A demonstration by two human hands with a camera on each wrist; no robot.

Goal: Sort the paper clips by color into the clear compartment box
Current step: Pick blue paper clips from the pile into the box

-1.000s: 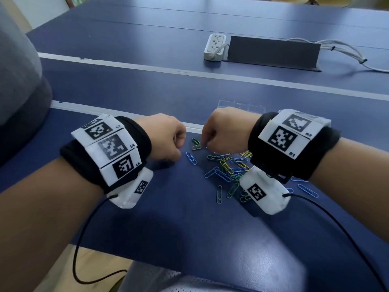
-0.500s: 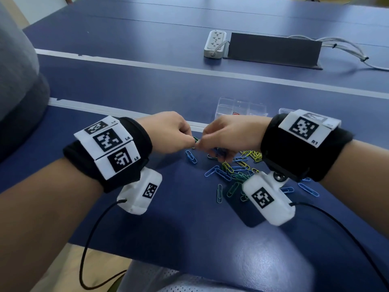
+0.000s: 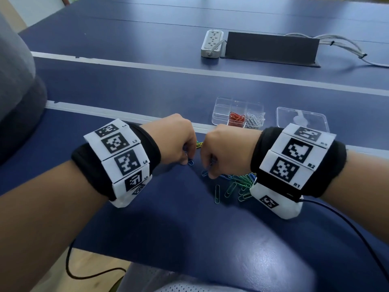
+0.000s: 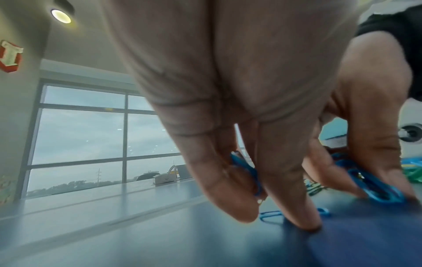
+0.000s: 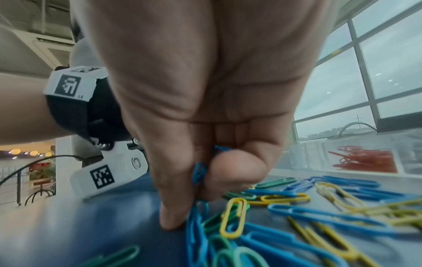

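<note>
Pinching blue clips [image 5: 199, 172] in both grips, left hand [image 3: 175, 142], right hand [image 3: 228, 149], bare table [image 3: 189, 228] nearside

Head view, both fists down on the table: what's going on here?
A person is sorting paper clips by colour. Both hands are down at a loose pile of blue, green and yellow clips on the blue table. The left hand pinches a blue clip, and the right hand pinches other blue clips. The clear compartment box behind already holds red clips in one compartment and white clips in the next. Its lid lies beside it.
</note>
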